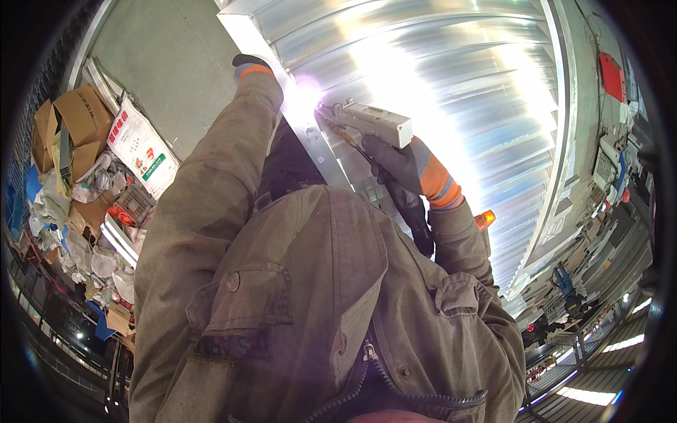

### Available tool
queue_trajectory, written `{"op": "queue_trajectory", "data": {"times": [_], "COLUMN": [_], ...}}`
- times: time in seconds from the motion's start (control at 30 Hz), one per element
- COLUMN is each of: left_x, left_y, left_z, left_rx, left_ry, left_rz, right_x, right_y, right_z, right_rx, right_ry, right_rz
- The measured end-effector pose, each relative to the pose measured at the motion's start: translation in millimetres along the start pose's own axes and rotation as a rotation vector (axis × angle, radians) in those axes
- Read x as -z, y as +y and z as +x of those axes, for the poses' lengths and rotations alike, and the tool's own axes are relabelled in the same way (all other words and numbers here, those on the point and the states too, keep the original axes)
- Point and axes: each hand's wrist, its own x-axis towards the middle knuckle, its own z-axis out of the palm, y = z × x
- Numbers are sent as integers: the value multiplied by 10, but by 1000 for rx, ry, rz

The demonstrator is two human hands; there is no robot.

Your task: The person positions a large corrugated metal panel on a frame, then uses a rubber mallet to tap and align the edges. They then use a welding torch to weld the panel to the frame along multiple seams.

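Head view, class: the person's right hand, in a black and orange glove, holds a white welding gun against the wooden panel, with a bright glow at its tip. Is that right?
Not quite. The panel is shiny ribbed metal, not wood, as the head view shows. The rest holds: the right hand, in a black and orange glove, holds the white welding gun to it, a bright glow at the tip.

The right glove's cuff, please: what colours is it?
Orange with grey stripes on the right glove, head view.
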Motion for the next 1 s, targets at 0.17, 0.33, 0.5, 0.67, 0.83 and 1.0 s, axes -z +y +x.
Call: {"op": "queue_trajectory", "data": {"times": [0.17, 0.33, 0.5, 0.67, 0.83, 1.0], "left_x": [-26, -95, -202, -506, -777, -890], "left_y": [-4, -17, -31, -33, -44, -51], "left_z": [74, 56, 75, 280, 477, 571], "left_rx": [8, -16, 62, 69, 50, 43], "left_ry": [-112, -9, 42, 157, 148, 139], "left_rz": [-28, -37, -151, -215, -163, -142], "right_x": [-8, -6, 6, 9, 9, 10], "right_y": [-40, -43, -23, -9, -21, -47], "right_z": [-23, -27, -37, -51, -74, -91], "right_rx": [-16, -17, -36, -62, -9, -17], "right_ry": [0, -8, -14, -32, -26, -23], "right_rz": [49, 35, 37, 60, 80, 73]}}
